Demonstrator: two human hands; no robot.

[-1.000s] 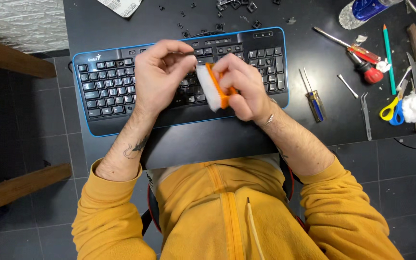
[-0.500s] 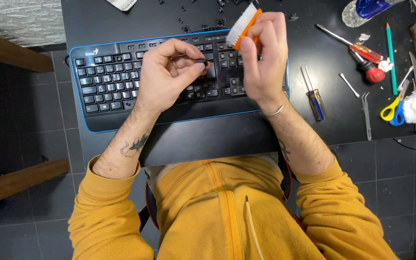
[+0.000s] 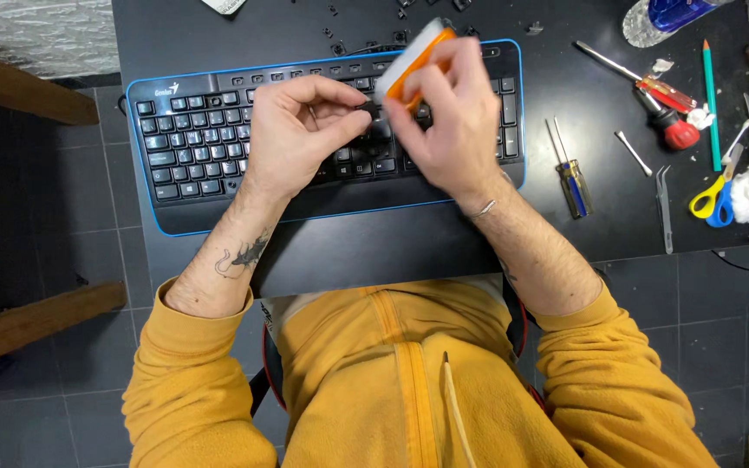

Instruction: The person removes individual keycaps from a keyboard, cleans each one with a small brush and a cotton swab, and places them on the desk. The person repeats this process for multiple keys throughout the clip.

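Head view, right hand (image 3: 448, 130) gripping brush (image 3: 411, 61), left hand (image 3: 301, 130) pinching keycap (image 3: 364, 107)

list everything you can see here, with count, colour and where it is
keyboard: 1, black with blue edge, on desk under both hands
brush: 1, orange with white bristles, in right hand
loose keycaps: several, black, behind keyboard
screwdrivers: 2, blue-yellow handle, right of keyboard
red screwdriver: 1, far right
tweezers: 1, grey, desk edge
scissors: 1, yellow-blue handles, far right
pencil: 1, green, far right
left hand: fingers pinch a small dark part
right hand: grips brush
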